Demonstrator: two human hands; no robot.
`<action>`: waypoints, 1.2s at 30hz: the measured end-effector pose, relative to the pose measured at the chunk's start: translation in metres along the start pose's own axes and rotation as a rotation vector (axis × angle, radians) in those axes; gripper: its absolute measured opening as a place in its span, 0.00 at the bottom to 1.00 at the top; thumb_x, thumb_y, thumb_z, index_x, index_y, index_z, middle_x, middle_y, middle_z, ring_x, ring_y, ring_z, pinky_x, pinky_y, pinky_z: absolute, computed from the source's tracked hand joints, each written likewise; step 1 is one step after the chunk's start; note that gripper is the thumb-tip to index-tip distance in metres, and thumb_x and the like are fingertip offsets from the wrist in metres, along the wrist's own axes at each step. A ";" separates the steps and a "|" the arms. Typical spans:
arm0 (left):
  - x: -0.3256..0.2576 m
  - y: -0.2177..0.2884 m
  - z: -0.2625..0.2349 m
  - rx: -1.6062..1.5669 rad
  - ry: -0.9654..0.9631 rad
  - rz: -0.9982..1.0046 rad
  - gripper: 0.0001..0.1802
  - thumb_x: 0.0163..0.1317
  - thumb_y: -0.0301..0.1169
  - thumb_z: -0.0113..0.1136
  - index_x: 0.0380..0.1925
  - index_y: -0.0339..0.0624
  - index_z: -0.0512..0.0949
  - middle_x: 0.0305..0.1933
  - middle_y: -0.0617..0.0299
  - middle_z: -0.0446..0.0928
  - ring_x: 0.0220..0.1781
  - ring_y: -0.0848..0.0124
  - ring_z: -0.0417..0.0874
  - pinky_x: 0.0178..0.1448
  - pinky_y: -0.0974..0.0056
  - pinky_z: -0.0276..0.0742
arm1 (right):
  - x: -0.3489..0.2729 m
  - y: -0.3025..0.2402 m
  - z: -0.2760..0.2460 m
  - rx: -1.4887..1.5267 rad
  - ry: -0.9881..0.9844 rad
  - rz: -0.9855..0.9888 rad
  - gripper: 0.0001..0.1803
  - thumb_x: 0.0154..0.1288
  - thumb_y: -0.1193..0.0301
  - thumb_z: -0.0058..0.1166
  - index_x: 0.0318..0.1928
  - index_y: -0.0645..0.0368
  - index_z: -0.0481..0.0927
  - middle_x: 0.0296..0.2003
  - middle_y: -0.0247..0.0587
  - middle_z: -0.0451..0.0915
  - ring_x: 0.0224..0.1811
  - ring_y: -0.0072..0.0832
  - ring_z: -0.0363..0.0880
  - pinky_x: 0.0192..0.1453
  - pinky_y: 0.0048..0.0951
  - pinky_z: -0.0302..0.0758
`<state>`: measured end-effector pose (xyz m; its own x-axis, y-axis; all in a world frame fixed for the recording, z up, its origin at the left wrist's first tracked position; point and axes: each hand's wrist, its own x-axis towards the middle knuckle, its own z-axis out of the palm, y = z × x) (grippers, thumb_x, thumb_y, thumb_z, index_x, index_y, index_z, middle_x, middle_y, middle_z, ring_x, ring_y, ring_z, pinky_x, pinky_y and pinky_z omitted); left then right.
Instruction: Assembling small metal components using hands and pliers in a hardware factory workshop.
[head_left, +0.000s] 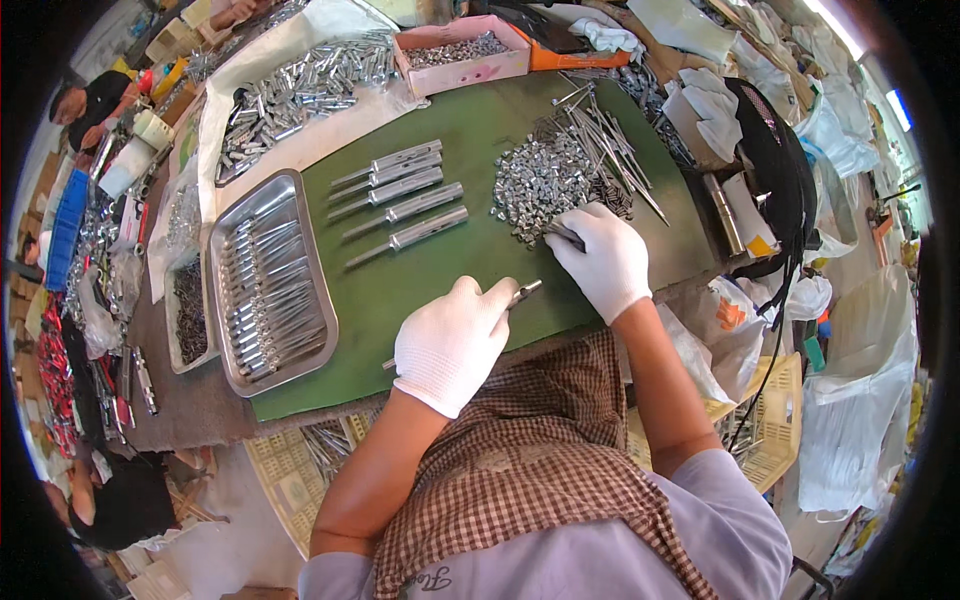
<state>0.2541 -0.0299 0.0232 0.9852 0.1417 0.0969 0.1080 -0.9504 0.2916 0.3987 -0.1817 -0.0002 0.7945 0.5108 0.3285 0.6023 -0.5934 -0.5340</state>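
Metal rod point(520, 294), slim and silver, pokes from our gloved left hand point(452, 342) closed around it above the green mat point(440, 270). Our gloved right hand point(603, 258) pinches a small dark piece point(566, 235) beside the heap of shiny fittings point(540, 180).

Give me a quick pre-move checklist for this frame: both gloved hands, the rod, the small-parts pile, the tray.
1. Left hand grips the metal rod, tip sticking out past the fingers: ok.
2. Right hand is at the edge of the pile of small metal parts: ok.
3. Right hand has picked a single part: cannot tell, the fingers hide it.
4. Finished pieces lie in a neat row on the green mat: ok.
5. Steel tray has room left: not ok, it looks nearly full.
6. Long thin pins are kept apart from the pile: not ok, they overlap it.
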 end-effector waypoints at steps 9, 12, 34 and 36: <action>0.000 -0.001 -0.003 -0.022 -0.040 0.008 0.11 0.63 0.37 0.58 0.45 0.60 0.79 0.30 0.59 0.75 0.26 0.58 0.81 0.29 0.55 0.78 | -0.005 0.002 -0.006 -0.093 -0.051 0.043 0.09 0.59 0.64 0.62 0.37 0.54 0.83 0.34 0.41 0.80 0.38 0.42 0.81 0.42 0.40 0.77; 0.000 -0.002 -0.005 -0.021 -0.085 -0.010 0.11 0.64 0.38 0.58 0.46 0.60 0.79 0.30 0.58 0.74 0.26 0.57 0.82 0.30 0.55 0.78 | 0.001 0.001 -0.008 -0.091 -0.137 -0.025 0.09 0.60 0.65 0.62 0.37 0.54 0.84 0.33 0.42 0.81 0.38 0.42 0.82 0.42 0.39 0.78; -0.003 -0.006 0.002 0.088 0.030 0.112 0.14 0.64 0.40 0.60 0.49 0.61 0.78 0.27 0.60 0.71 0.24 0.59 0.81 0.26 0.56 0.77 | -0.017 -0.021 -0.009 0.142 -0.324 -0.120 0.11 0.60 0.68 0.61 0.41 0.58 0.78 0.32 0.44 0.79 0.35 0.44 0.80 0.42 0.40 0.76; -0.002 -0.005 0.001 0.129 0.012 0.110 0.14 0.65 0.40 0.59 0.50 0.61 0.77 0.27 0.59 0.72 0.22 0.59 0.80 0.24 0.56 0.76 | -0.012 -0.025 -0.016 0.290 -0.272 -0.097 0.13 0.60 0.69 0.61 0.44 0.58 0.78 0.32 0.42 0.79 0.34 0.39 0.79 0.41 0.37 0.76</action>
<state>0.2522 -0.0258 0.0204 0.9904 0.0377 0.1329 0.0169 -0.9879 0.1542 0.3752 -0.1828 0.0224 0.6623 0.7247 0.1903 0.5952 -0.3546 -0.7211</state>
